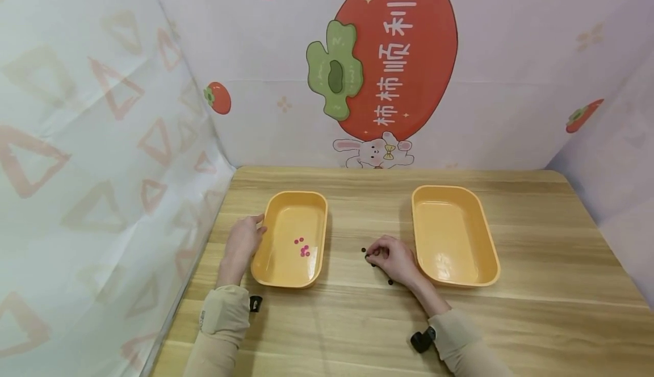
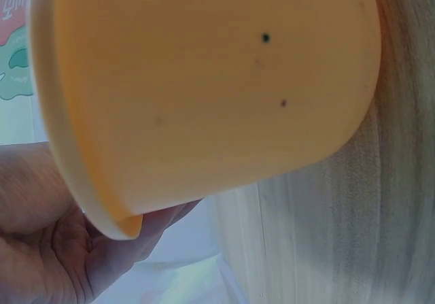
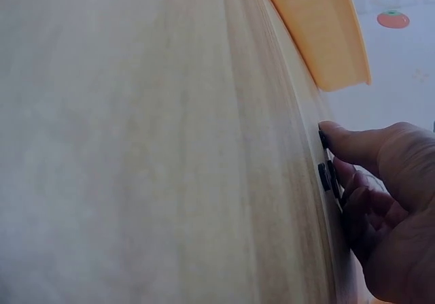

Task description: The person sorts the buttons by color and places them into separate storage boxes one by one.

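My left hand [image 1: 242, 243] grips the left rim of a yellow plastic tub [image 1: 259, 272], its fingers reaching over the edge. Several small pink discs [image 1: 304, 250] lie on the tub's floor. In the left wrist view the tub's outer wall [image 2: 224, 100] fills most of the frame, with the hand [image 2: 61, 249] at its rim. On the table between two tubs, my right hand [image 1: 395, 259] pinches a small black disc [image 3: 323, 139] between thumb and fingertips. More black discs lie around it, one beyond the fingertips and another black disc [image 1: 390, 282] under the wrist.
A second yellow tub [image 1: 455, 235] stands to the right, close beside the right hand, with a bare floor. Both tubs stand on a wood-grain table [image 1: 352, 320]. Printed cloth [image 1: 255, 127] hangs behind the table and along its sides.
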Action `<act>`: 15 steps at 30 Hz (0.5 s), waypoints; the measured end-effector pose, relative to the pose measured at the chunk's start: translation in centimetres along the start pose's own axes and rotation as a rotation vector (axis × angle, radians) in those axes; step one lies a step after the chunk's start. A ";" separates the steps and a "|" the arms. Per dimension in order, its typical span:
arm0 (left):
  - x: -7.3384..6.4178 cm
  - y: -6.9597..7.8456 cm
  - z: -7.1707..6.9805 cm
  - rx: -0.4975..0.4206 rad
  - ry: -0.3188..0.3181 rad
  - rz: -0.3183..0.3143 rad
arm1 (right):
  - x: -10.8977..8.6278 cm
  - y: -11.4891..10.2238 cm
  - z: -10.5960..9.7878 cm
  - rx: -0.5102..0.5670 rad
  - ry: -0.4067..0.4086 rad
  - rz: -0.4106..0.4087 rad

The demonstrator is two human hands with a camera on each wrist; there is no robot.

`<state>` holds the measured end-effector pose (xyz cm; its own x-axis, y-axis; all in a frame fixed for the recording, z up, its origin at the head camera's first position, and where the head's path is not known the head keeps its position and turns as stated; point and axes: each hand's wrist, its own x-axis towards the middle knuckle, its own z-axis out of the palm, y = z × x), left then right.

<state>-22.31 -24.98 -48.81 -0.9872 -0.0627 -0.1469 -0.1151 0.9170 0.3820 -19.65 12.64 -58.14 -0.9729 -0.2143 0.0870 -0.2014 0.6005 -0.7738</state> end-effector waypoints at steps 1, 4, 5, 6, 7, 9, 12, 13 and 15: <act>0.0 0.0 0.0 0.000 0.001 0.000 | 0.0 0.0 0.0 -0.002 -0.004 -0.003; 0.0 0.0 0.0 -0.007 0.000 -0.004 | -0.1 0.0 -0.1 -0.014 -0.013 -0.017; -0.1 0.0 0.0 -0.009 0.000 -0.005 | -0.1 0.0 -0.1 -0.017 -0.014 -0.023; -0.1 0.0 0.0 -0.014 -0.003 -0.006 | -0.1 0.0 -0.1 -0.019 -0.016 -0.026; -0.1 0.0 0.0 -0.015 -0.003 -0.006 | -0.2 0.1 -0.1 -0.019 -0.015 -0.033; -0.1 0.0 0.0 -0.012 -0.002 -0.002 | -0.3 0.1 -0.2 -0.021 -0.016 -0.044; -0.2 0.0 0.1 -0.007 0.005 -0.001 | -0.4 0.1 -0.2 -0.012 -0.018 -0.056; -0.2 0.0 0.1 -0.004 0.008 0.000 | -0.5 0.1 -0.1 -0.007 -0.021 -0.058; -0.2 0.0 0.1 -0.001 0.011 -0.002 | -0.6 0.1 -0.1 0.006 -0.030 -0.055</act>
<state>-22.09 -24.90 -48.81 -0.9881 -0.0689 -0.1377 -0.1173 0.9163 0.3829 -19.09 12.92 -58.18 -0.9564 -0.2700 0.1109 -0.2540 0.5825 -0.7721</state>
